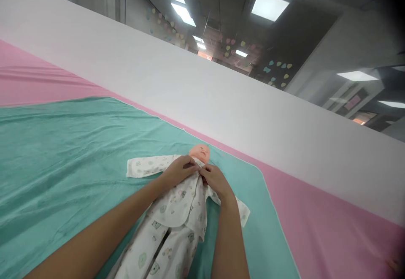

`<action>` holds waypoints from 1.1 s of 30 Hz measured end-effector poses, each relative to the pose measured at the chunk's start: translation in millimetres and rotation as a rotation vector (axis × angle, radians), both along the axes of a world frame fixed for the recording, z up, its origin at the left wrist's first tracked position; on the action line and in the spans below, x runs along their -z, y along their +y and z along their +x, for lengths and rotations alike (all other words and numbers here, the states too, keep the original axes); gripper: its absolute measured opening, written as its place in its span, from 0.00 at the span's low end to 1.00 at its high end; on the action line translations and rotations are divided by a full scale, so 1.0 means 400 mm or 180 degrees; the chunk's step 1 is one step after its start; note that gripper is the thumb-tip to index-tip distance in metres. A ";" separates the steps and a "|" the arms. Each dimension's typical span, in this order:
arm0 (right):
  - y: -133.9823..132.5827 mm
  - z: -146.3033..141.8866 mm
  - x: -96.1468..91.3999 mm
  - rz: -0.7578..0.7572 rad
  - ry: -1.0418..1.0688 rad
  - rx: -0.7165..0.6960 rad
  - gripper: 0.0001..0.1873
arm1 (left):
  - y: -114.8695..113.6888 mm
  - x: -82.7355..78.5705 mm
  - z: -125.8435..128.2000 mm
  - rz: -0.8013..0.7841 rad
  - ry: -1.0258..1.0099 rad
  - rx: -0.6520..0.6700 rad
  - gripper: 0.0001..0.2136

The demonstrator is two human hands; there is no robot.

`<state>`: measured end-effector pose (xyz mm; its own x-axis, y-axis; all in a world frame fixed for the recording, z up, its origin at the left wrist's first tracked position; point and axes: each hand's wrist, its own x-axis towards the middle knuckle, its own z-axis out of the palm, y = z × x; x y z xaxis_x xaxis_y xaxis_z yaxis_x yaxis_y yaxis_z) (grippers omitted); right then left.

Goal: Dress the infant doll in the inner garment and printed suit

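Observation:
A baby doll point(200, 153) lies on its back, dressed in a white printed top point(177, 201) and matching trousers point(145, 253). Its sleeves stretch out to both sides. At the collar, just below the doll's chin, my left hand point(182, 169) pinches the edge of the top. Close beside it, my right hand point(217, 180) grips the other side of the neckline, fingers bent inward. The fingertips of both hands nearly meet. Any fastener between them is too small to make out. Below the hands the front panels overlap and hang a little apart at the hem.
Beneath the doll spreads a teal blanket point(63, 144) with wrinkles on the left. Pink cloth point(332, 215) lies under it and shows at both sides. A low white wall point(190, 89) runs behind, topped by glass point(237, 30) with reflected ceiling lights.

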<state>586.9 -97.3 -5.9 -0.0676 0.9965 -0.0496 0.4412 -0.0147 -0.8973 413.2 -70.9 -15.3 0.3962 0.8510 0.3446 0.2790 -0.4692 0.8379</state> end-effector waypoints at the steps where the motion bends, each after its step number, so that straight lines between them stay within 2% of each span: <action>1: 0.001 -0.002 -0.001 0.0023 0.0046 -0.0023 0.10 | -0.008 0.002 -0.001 0.0068 0.0017 0.0042 0.09; 4: -0.002 -0.012 -0.014 0.0159 -0.0007 0.0007 0.06 | -0.020 0.008 0.001 0.0229 0.0044 0.0039 0.05; 10: -0.017 -0.021 -0.052 0.0631 -0.0788 0.0309 0.07 | -0.013 0.005 0.005 0.0355 0.0209 0.0072 0.04; 13: -0.021 -0.014 -0.059 0.0613 -0.1033 0.0300 0.10 | -0.011 -0.002 0.007 0.0391 0.0302 0.0159 0.06; 17: -0.022 -0.007 -0.067 0.0661 -0.1303 0.0471 0.14 | -0.011 -0.008 0.025 0.0444 0.0578 0.0062 0.07; 21: -0.026 -0.004 -0.076 0.0712 -0.1567 0.0531 0.14 | -0.002 -0.015 0.038 0.0501 0.0843 0.0018 0.04; 27: -0.032 0.006 -0.075 0.0560 -0.1650 0.0428 0.14 | 0.013 -0.043 -0.001 0.0036 0.0797 0.0604 0.09; 29: -0.035 0.010 -0.076 0.0515 -0.1690 0.0478 0.14 | 0.010 -0.051 -0.008 -0.0042 0.0744 0.0596 0.10; 33: -0.043 0.013 -0.081 0.0428 -0.1856 0.0497 0.11 | 0.001 -0.059 0.001 -0.0064 0.0950 0.0418 0.06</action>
<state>592.0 -114.7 26.6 0.0799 0.9925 0.0922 0.8613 -0.0222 -0.5076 413.8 -70.5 8.5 0.5840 0.7914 0.1804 0.4519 -0.5017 0.7376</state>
